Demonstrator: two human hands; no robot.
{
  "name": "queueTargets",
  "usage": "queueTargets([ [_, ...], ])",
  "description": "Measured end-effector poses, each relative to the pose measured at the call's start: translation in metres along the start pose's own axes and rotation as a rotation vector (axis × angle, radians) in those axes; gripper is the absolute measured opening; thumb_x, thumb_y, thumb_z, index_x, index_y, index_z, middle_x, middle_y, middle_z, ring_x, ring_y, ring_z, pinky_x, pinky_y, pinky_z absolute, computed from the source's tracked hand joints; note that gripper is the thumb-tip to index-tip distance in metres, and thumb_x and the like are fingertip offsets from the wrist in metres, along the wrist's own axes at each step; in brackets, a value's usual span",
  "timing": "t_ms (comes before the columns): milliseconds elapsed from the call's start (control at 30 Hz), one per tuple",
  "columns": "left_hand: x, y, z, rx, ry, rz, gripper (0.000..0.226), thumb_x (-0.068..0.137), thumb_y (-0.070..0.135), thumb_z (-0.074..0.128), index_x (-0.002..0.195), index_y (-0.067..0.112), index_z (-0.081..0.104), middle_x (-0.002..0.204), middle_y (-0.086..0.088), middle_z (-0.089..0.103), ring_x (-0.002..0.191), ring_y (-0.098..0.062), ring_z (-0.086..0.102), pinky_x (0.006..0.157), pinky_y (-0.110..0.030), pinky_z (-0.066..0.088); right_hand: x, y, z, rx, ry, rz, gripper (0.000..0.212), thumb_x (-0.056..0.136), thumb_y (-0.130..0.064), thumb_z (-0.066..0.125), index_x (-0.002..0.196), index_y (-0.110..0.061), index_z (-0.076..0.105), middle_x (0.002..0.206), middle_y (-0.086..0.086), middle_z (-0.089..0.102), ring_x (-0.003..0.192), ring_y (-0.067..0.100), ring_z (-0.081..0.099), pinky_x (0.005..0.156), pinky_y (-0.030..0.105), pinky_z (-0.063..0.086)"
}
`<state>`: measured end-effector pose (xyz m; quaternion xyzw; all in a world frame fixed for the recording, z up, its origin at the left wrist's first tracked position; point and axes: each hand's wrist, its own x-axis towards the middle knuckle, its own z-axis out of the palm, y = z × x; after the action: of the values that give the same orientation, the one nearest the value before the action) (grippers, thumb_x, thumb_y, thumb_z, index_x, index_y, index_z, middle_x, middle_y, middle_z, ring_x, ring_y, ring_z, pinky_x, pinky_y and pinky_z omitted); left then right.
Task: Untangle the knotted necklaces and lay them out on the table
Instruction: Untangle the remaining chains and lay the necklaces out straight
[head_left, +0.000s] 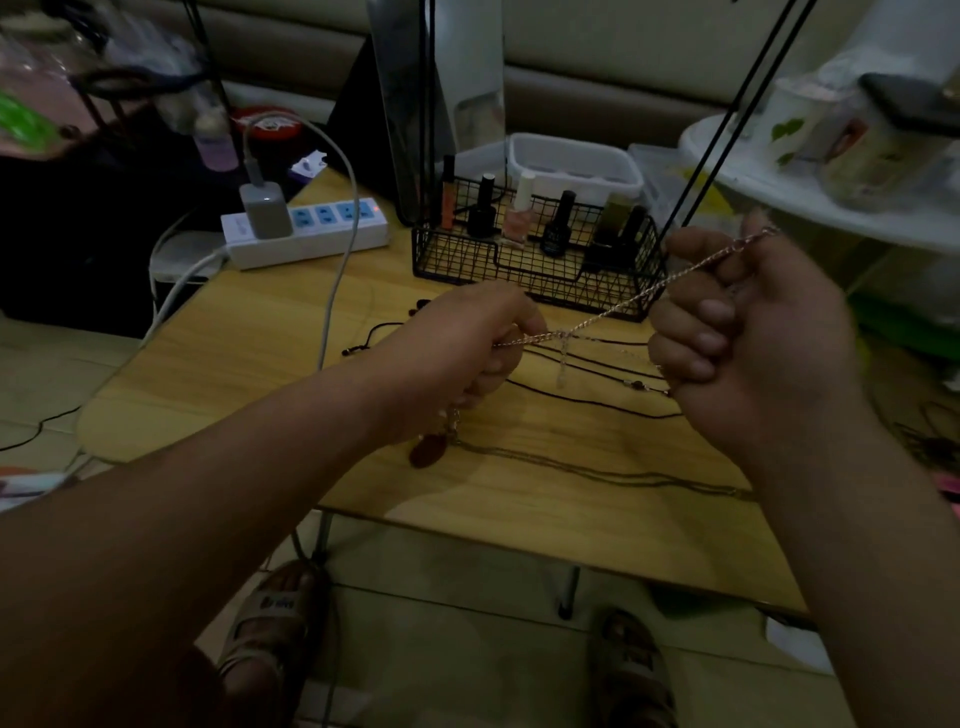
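Clearly the untangling step is in hand, not the laying out: a silver chain (623, 304) is stretched taut in the air above the table (291, 374), running from the left hand (462, 358) up to the right hand (763, 343). The left hand pinches one end between curled fingers, and the right is clenched round the chain with a short tail poking out above the fist. Near the left hand a small snag (563, 340) sits on the chain, with a short bit dangling from it; whether it is a knot or a charm is too small to tell. Dark cord necklaces (597, 407) and a thin chain (597, 470) lie stretched across the table below, so part of the job looks done. A reddish pendant (428, 451) shows just under the left hand; which strand it belongs to is unclear. The next move probably calls for slackening the chain and picking the snag apart with fingertips, since pulling harder would likely tighten it.
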<state>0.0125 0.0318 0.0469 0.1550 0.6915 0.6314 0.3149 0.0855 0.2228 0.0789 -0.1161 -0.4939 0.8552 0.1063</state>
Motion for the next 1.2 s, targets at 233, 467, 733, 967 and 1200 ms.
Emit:
queueTargets([
  [233, -0.003, -0.001, 0.000, 0.086, -0.001, 0.137, 0.029, 0.106, 0.033, 0.053, 0.086, 0.014, 0.060, 0.060, 0.004, 0.031, 0.051, -0.011, 0.025, 0.049, -0.029, 0.018, 0.002, -0.003, -0.013, 0.304, -0.004, 0.030, 0.035, 0.107, -0.030, 0.040, 0.090, -0.014, 0.066, 0.061, -0.009, 0.038, 0.050, 0.004, 0.029, 0.044, 0.018, 0.022],
  [467, -0.008, 0.000, -0.009, 0.184, -0.011, 0.222, 0.028, 0.105, 0.036, 0.057, 0.091, 0.015, 0.068, 0.064, -0.003, 0.037, 0.054, -0.017, 0.028, 0.052, -0.034, 0.022, 0.011, -0.008, -0.021, 0.039, 0.195, 0.037, 0.013, 0.103, -0.013, 0.042, 0.095, -0.013, 0.051, 0.072, -0.001, 0.056, 0.046, 0.003, 0.034, 0.038, 0.014, 0.022],
  [733, -0.007, 0.000, -0.012, 0.537, 0.055, 0.400, 0.013, 0.099, 0.033, 0.065, 0.089, 0.025, 0.068, 0.068, 0.018, 0.056, 0.064, 0.002, 0.049, 0.057, -0.011, 0.041, 0.004, -0.010, -0.018, 0.222, 0.072, 0.128, 0.041, 0.102, -0.027, 0.035, 0.066, -0.019, 0.053, 0.069, -0.003, 0.055, 0.055, 0.010, 0.050, 0.050, 0.020, 0.035],
  [967, -0.007, -0.001, -0.018, 0.590, 0.115, 0.479, 0.010, 0.099, 0.027, 0.068, 0.090, 0.026, 0.062, 0.076, 0.027, 0.061, 0.066, -0.001, 0.051, 0.059, -0.013, 0.044, 0.002, -0.020, -0.025, 0.212, -0.022, 0.019, 0.030, 0.089, -0.024, 0.050, 0.102, -0.013, 0.074, 0.105, 0.003, 0.071, 0.071, 0.007, 0.062, 0.058, 0.014, 0.041],
  [1200, -0.013, 0.004, -0.015, 0.490, 0.186, 0.561, 0.011, 0.103, 0.025, 0.059, 0.096, 0.016, 0.059, 0.091, 0.000, 0.068, 0.067, -0.017, 0.060, 0.062, -0.034, 0.055, -0.001, -0.015, -0.010, -0.065, -0.114, -0.041, 0.048, 0.101, -0.014, 0.038, 0.148, -0.015, 0.045, 0.116, 0.014, 0.074, 0.084, 0.020, 0.072, 0.062, 0.025, 0.057],
])
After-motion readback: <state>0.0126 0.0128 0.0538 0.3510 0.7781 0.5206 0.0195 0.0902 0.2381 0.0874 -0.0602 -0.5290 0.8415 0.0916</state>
